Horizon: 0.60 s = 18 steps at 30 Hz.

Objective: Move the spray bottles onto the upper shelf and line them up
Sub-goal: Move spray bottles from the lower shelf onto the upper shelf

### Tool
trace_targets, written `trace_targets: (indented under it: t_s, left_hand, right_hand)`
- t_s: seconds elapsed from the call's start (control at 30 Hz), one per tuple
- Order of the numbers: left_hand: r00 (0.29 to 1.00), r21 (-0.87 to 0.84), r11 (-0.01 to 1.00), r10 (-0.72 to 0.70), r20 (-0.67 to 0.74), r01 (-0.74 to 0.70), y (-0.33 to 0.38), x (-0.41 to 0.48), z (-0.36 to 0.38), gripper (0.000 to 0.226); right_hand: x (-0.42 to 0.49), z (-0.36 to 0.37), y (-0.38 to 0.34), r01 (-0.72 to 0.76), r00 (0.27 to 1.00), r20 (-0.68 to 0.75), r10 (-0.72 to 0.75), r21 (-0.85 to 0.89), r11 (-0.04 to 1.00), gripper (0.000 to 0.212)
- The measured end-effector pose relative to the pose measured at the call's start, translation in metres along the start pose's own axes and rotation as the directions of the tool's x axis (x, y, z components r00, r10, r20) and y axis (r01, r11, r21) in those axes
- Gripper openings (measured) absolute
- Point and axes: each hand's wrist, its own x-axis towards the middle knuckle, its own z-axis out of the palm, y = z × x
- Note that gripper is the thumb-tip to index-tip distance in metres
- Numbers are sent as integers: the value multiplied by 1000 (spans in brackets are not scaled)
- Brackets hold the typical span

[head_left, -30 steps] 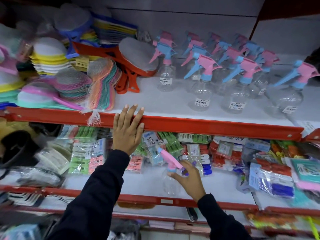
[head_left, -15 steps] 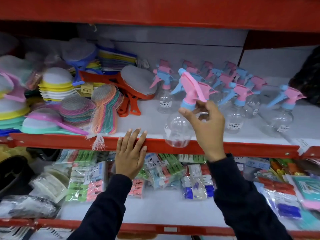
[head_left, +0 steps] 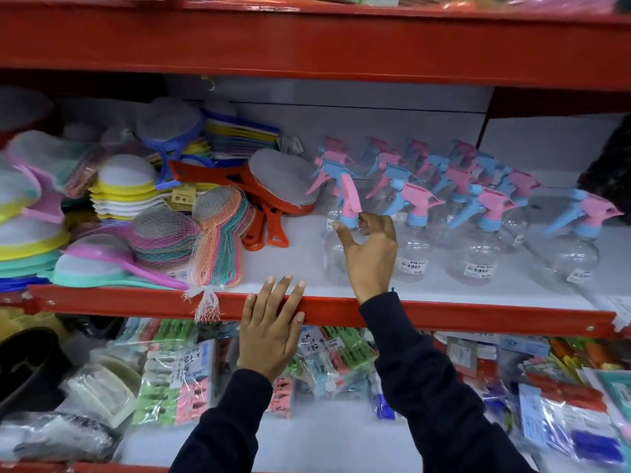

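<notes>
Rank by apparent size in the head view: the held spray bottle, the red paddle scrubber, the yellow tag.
1. red paddle scrubber
2. held spray bottle, though it looks close; the right hand covers part
3. yellow tag, clearly smallest

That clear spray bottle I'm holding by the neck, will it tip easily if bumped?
Probably. The spray bottle looks empty, so likely light, and its pink trigger head sits high. Its wide round base should help somewhat; the right hand grips only the collar.
</notes>
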Motion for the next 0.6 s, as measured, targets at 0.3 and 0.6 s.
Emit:
trace_targets:
  t_s: [0.3,0.6]
  left_hand:
    - [1000,-39,999,-12,29,13,2,0,-4,45]
    - [982,-189,965,-173,70,183,31,7,-29,48]
  right_hand:
    - [-3,-6,-1,-62,998,12,63,-69,996,33]
    - [-25,-37,15,-127,962,248,112,44,991,44]
